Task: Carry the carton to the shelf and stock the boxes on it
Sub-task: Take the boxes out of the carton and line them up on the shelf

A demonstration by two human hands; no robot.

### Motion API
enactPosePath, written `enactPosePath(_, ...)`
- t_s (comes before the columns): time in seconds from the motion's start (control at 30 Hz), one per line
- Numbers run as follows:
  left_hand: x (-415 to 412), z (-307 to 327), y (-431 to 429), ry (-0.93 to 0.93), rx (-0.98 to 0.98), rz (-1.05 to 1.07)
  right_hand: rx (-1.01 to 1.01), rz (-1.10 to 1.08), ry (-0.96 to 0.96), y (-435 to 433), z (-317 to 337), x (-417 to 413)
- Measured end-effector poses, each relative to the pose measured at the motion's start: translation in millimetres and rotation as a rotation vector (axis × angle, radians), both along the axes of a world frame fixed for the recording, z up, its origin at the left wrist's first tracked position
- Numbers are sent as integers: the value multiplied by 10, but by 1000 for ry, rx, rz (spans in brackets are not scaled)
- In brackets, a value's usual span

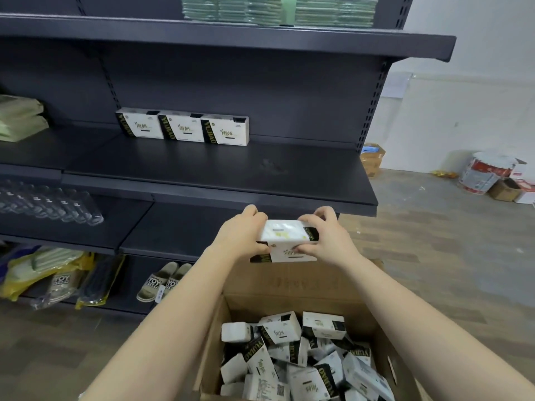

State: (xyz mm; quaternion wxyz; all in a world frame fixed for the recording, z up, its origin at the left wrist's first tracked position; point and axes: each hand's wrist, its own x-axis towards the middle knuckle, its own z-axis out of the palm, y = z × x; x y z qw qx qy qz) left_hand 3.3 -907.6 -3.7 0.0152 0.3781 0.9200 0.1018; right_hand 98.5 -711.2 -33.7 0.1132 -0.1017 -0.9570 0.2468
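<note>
Three glossy white-and-black boxes stand in a row at the back of the dark matte metal shelf, near a wood-grain floor. Left hand and right hand clamp a stacked pair over the open cardboard carton, which holds a jumble of more.

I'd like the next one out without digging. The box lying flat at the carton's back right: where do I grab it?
Likely from above, across its narrow width: thumb on the near long side, fingers on the far one. The box lies on top of the pile in the carton, broad face up, nothing over it.
</note>
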Motion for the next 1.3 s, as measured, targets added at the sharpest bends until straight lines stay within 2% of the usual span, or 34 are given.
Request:
enactPosePath(0.23,-699,639,-18,104,91,-38,59,-25,157,1,615,-605)
enactPosePath(0.63,-1926,888,122,122,58,-148,124,-133,132,-54,892,-1663)
enactPosePath(1.03,-2466,860,138,65,107,-120,231,-215,-48,103,659,-2292)
enactPosePath(1.3,-2692,780,125,73,157,-71,258,-274,19,193,562,-2682)
